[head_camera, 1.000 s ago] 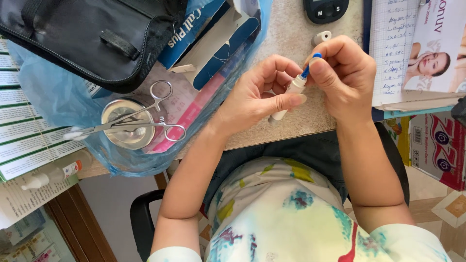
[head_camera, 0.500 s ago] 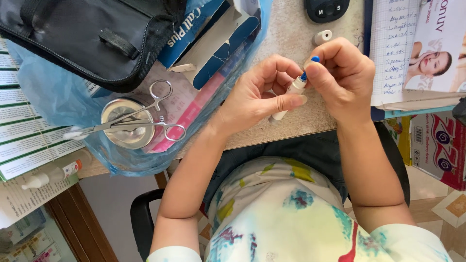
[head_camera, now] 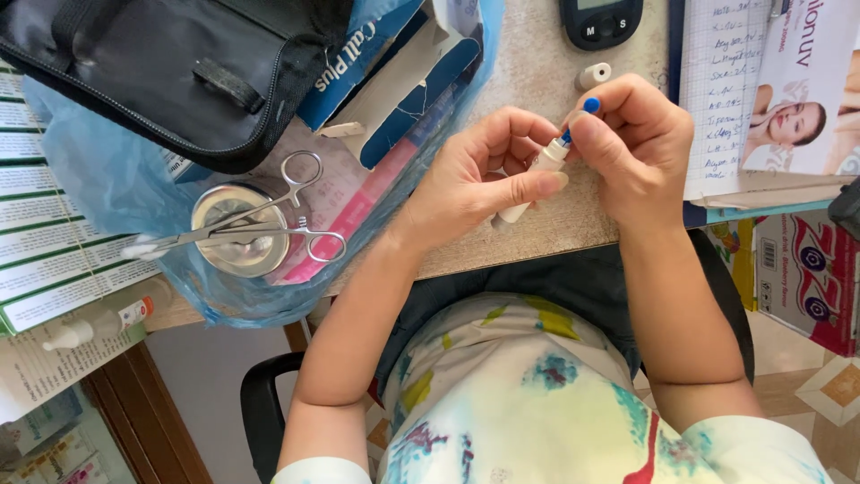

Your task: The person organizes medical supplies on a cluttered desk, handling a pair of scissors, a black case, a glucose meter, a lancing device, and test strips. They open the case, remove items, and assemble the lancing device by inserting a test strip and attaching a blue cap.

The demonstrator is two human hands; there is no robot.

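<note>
My left hand grips a white pen-shaped lancing device over the beige desk, near its front edge. My right hand pinches a small blue lancet at the device's upper tip with thumb and forefinger. A small white cap lies on the desk just above my right hand. A black glucose meter sits at the top edge of the view.
A blue plastic bag at left holds a round metal tin with steel forceps across it, a pink packet and blue-white boxes. A black zip pouch lies top left. A notebook and leaflet lie right. A dropper bottle sits lower left.
My right hand's fingers have shifted slightly at the device's tip, with the blue lancet now showing a little higher. Both hands stay in the same place.
</note>
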